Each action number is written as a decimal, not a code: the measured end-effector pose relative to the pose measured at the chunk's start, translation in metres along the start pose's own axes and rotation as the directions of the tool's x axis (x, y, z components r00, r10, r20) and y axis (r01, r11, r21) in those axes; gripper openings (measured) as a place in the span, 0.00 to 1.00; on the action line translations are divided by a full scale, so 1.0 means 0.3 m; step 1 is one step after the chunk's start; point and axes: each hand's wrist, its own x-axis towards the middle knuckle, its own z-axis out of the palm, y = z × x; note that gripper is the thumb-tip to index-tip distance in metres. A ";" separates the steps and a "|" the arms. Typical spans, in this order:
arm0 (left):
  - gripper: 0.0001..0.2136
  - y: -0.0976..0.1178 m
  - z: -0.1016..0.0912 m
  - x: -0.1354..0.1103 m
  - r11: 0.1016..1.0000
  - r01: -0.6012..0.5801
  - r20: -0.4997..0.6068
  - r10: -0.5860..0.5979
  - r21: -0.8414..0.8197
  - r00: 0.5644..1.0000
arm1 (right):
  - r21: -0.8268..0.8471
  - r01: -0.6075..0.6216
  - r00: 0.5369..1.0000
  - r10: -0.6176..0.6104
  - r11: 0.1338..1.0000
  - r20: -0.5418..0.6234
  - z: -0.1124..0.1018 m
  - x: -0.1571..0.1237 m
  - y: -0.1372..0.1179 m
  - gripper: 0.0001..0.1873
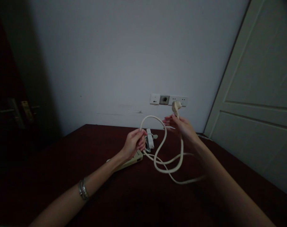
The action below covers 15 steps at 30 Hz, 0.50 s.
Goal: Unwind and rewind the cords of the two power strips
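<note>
I'm watching the left hand (135, 142) pinching the cable (182, 146) near the power strip (131, 161), right hand (181, 124) reaching higher, gripping just below the plug (176, 107). Cable's looping between them; plug's showing against the wall sockets (183, 100).

1 head cam; looks fwd & down; tbl (138, 195) near, wall (124, 63) beyond

Pale cord (182, 148) seemingly in right hand (182, 125)
</note>
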 end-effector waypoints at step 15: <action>0.15 0.257 -0.262 -0.206 0.870 0.444 0.447 -0.491 0.212 0.748 | 0.184 0.121 0.839 -0.001 0.976 -0.544 -0.558 0.192 -0.098 0.19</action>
